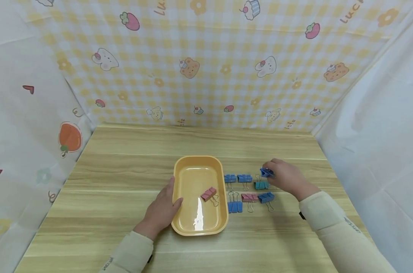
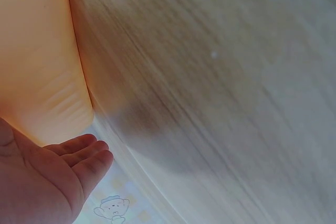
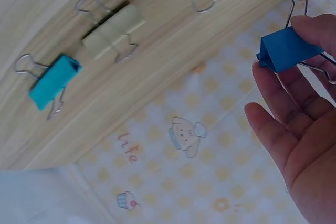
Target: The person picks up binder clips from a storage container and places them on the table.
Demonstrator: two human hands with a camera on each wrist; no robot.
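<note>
My right hand [image 1: 286, 176] pinches a blue binder clip [image 3: 290, 50] between thumb and fingers, its wire handles sticking out. It is close over a teal binder clip [image 1: 261, 185] at the right of the group. My left hand [image 1: 161, 206] holds the yellow plastic tray [image 1: 223, 223] at its left side, thumb over the rim and fingers along the outer wall. Inside the tray lies a pink binder clip [image 1: 208, 194]. Beyond the right hand, a cream binder clip [image 3: 114, 31] and a teal binder clip [image 3: 54, 81] lie on the table.
Right of the tray, several clips lie in two rough rows, among them blue clips [image 1: 245, 178] and a pink clip [image 1: 249, 197]. The wood-grain table [image 1: 124, 151] meets a checked cloth [image 1: 206, 91] at the back and white cloth [image 1: 370, 113] at the sides.
</note>
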